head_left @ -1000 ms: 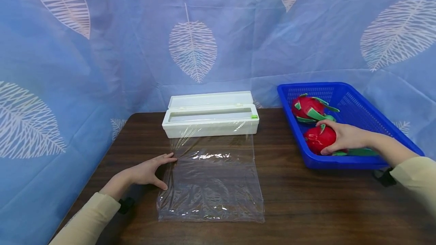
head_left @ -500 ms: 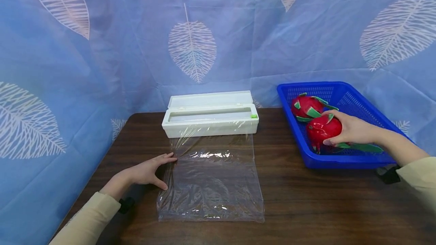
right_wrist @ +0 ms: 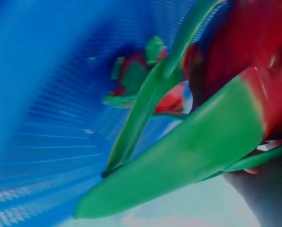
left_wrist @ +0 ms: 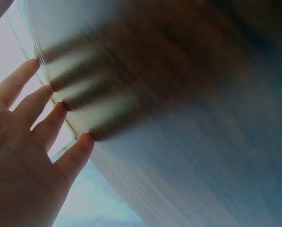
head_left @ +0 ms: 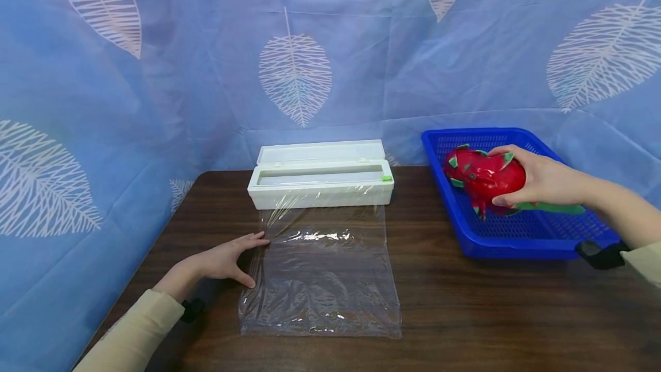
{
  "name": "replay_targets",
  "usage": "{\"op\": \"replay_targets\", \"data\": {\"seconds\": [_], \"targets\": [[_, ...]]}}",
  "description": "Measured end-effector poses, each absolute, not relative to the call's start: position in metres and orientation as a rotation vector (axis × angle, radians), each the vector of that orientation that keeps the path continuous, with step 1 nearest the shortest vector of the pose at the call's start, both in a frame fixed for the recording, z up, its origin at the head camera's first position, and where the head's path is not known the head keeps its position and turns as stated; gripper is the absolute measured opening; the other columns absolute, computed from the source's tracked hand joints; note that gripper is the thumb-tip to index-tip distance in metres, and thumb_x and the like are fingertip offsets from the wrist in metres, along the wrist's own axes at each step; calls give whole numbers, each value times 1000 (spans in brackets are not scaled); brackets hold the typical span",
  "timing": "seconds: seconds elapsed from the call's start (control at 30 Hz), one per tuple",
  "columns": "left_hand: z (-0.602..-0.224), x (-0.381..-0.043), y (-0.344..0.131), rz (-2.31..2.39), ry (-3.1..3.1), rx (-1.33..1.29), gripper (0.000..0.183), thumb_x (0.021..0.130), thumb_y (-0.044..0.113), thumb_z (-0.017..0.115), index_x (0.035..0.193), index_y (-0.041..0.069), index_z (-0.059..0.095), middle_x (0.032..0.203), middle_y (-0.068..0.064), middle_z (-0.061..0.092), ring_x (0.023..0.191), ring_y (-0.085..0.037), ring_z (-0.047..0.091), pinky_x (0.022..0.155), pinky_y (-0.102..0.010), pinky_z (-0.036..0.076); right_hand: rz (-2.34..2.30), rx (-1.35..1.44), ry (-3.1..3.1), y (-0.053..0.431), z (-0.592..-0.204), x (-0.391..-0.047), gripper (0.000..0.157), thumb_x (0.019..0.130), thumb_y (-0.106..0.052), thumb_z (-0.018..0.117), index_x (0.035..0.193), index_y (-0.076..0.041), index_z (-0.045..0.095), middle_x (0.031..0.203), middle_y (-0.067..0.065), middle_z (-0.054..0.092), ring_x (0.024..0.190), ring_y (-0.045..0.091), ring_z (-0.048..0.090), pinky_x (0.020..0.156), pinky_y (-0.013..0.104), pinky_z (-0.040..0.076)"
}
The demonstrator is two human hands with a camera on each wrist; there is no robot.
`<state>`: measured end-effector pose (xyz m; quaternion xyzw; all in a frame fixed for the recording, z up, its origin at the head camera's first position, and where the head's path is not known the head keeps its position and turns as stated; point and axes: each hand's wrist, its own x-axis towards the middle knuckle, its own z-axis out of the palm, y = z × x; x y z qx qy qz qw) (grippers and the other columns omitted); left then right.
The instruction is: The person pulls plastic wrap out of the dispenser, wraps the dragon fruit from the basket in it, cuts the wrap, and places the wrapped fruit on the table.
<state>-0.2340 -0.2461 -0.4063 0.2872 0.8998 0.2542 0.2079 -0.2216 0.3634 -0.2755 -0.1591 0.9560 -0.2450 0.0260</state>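
Observation:
My right hand (head_left: 549,179) grips a red dragon fruit (head_left: 497,181) with green scales, its thumb in front and fingers over the back. The fruit is lifted over the blue basket (head_left: 467,245). Partly hidden behind it, a second dragon fruit (head_left: 454,166) lies in the basket. In the right wrist view the long green leaf (right_wrist: 178,151) of the held fruit crosses in front. My left hand (head_left: 222,260) rests with spread fingers on the left edge of a sheet of cling film (head_left: 325,280). In the left wrist view its fingertips (left_wrist: 86,137) press the surface.
A white cling film dispenser (head_left: 320,197) with raised lid (head_left: 320,151) stands at the table's back, the film running out over its front. The dark wooden table (head_left: 434,303) meets a blue leaf-patterned curtain (head_left: 356,73) behind. A small green slider (head_left: 386,178) sits on the dispenser.
My right hand has lifted the dragon fruit up from the basket's front, and it now overlaps the other fruit in the head view. The left hand and film have stayed put.

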Motion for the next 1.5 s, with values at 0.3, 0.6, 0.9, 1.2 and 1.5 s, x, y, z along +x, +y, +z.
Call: {"op": "replay_targets", "data": {"seconds": [0.3, 0.6, 0.9, 1.2, 1.5], "targets": [[-403, -233, -243, 704, 2507, 784, 90, 75, 29, 85, 148, 6, 38, 157, -24, 18, 141, -47, 16, 106, -66, 22, -729, -601, 3021, 322, -235, -223, 89, 72, -24, 87, 142, -12, 32, 119, 19, 52, 98, 40, 59, 64, 46, 58], [-405, -233, -246, 689, 2505, 805, 91, 76, 30, 84, 149, 6, 36, 157, -24, 17, 141, -48, 14, 105, -67, 23, -738, -826, 2926, 256, -218, -231, 91, 69, -27, 89, 141, -13, 36, 127, 13, 51, 108, 34, 55, 74, 47, 57], [-405, -232, -246, 707, 2504, 808, 89, 76, 29, 85, 148, 6, 38, 157, -23, 18, 141, -48, 16, 105, -67, 23, -724, -997, 2864, 199, -231, -241, 91, 67, -34, 89, 141, -15, 39, 128, 6, 52, 111, 28, 55, 78, 43, 56], [-405, -232, -245, 708, 2509, 790, 88, 75, 27, 85, 147, 6, 39, 157, -23, 19, 141, -47, 17, 106, -66, 22, -659, -1166, 2780, 146, -251, -246, 94, 66, -40, 88, 142, -15, 38, 132, 4, 51, 115, 26, 53, 83, 43, 55], [-407, -235, -246, 706, 2521, 769, 88, 74, 29, 85, 147, 8, 41, 157, -22, 21, 141, -46, 18, 107, -66, 21, -714, -1208, 2693, 108, -278, -252, 92, 66, -35, 89, 141, -14, 39, 129, 2, 52, 114, 20, 53, 82, 35, 55]]}}
